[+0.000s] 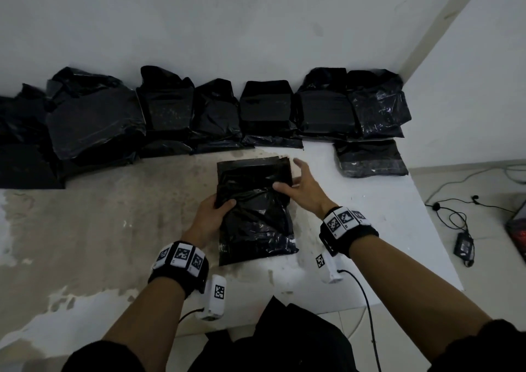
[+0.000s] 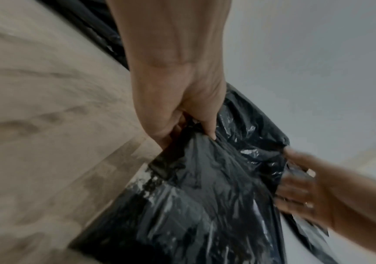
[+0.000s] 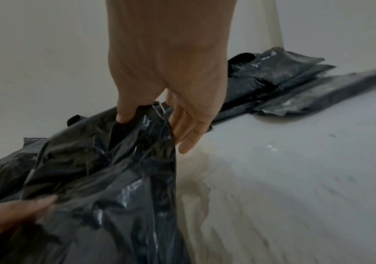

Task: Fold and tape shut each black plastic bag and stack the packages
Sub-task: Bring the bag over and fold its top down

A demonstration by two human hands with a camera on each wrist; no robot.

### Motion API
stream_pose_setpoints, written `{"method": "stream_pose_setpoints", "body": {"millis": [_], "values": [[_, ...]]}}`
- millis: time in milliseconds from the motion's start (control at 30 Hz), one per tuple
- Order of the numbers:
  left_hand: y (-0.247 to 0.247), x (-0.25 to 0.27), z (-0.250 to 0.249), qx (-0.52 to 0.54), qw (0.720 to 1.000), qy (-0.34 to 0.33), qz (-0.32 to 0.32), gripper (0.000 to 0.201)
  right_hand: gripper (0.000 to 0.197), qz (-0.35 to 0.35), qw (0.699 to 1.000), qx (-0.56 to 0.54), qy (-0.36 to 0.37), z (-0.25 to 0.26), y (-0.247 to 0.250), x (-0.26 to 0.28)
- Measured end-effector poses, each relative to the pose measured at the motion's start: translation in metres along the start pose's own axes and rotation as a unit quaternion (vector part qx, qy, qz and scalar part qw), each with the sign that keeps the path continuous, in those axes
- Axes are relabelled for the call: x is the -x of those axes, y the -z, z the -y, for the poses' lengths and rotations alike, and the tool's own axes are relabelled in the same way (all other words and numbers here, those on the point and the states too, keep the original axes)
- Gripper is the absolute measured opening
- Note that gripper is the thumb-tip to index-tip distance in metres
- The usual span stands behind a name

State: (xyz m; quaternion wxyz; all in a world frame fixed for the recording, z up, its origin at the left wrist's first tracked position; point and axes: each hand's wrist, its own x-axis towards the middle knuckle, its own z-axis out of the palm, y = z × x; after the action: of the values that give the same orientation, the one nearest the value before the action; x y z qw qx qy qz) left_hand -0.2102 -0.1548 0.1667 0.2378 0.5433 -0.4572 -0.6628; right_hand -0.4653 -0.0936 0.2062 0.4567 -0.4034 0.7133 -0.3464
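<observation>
A crinkled black plastic bag [image 1: 253,218] lies lengthwise in the middle of the table [image 1: 113,229], its flat far end towards the wall. My left hand [image 1: 215,211] grips its left edge, thumb on top; the left wrist view shows that hand [image 2: 189,121] pinching the plastic of the bag [image 2: 205,192]. My right hand [image 1: 296,182] holds the right edge near the far end, thumb on top and fingers along the side. In the right wrist view this hand [image 3: 173,114] pinches the bag [image 3: 105,178], with the left hand [image 3: 17,210] at lower left.
Several black packages [image 1: 216,112] stand in a row along the wall, and one flat package [image 1: 371,159] lies at the back right. The table's right edge [image 1: 432,223] drops to a tiled floor with cables and a power adapter [image 1: 464,248].
</observation>
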Motion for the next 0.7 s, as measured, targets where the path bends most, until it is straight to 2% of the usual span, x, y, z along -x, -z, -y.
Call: {"method": "stream_pose_setpoints", "body": {"millis": [33,67,133,200,300,367,500,600,700], "values": [[-0.002,0.003,0.0,0.016,1.0,0.004,0.002,0.021,0.087,0.027,0.999,-0.016,-0.031,-0.007,-0.006,0.001],[-0.004,0.005,-0.001,0.031,0.999,0.005,0.002,0.024,0.08,0.045,0.997,-0.034,-0.052,-0.015,-0.012,0.001],[-0.006,0.011,-0.003,0.054,0.999,-0.005,-0.002,0.025,0.054,0.056,0.994,-0.057,-0.07,-0.028,-0.024,-0.001],[-0.004,0.014,0.0,0.056,0.998,-0.015,-0.008,0.022,0.037,0.038,0.995,-0.07,-0.067,-0.039,-0.031,-0.004],[0.006,0.013,0.006,0.009,0.999,-0.018,-0.038,0.016,0.027,0.003,0.994,-0.091,-0.055,-0.044,-0.033,-0.004],[0.011,0.012,0.007,-0.015,0.999,-0.01,-0.042,0.02,0.021,-0.005,0.996,-0.082,-0.04,-0.042,-0.03,-0.003],[0.009,0.006,-0.008,-0.031,0.998,-0.03,-0.04,0.023,0.021,0.024,0.998,-0.06,-0.01,-0.038,-0.028,-0.001],[0.004,-0.008,-0.022,-0.02,0.995,-0.058,-0.081,0.021,0.027,0.045,0.998,-0.034,0.001,-0.037,-0.03,0.0],[0.003,-0.018,-0.032,0.016,0.991,-0.051,-0.123,0.021,0.028,0.04,0.999,-0.009,0.0,-0.035,-0.031,0.003]]}}
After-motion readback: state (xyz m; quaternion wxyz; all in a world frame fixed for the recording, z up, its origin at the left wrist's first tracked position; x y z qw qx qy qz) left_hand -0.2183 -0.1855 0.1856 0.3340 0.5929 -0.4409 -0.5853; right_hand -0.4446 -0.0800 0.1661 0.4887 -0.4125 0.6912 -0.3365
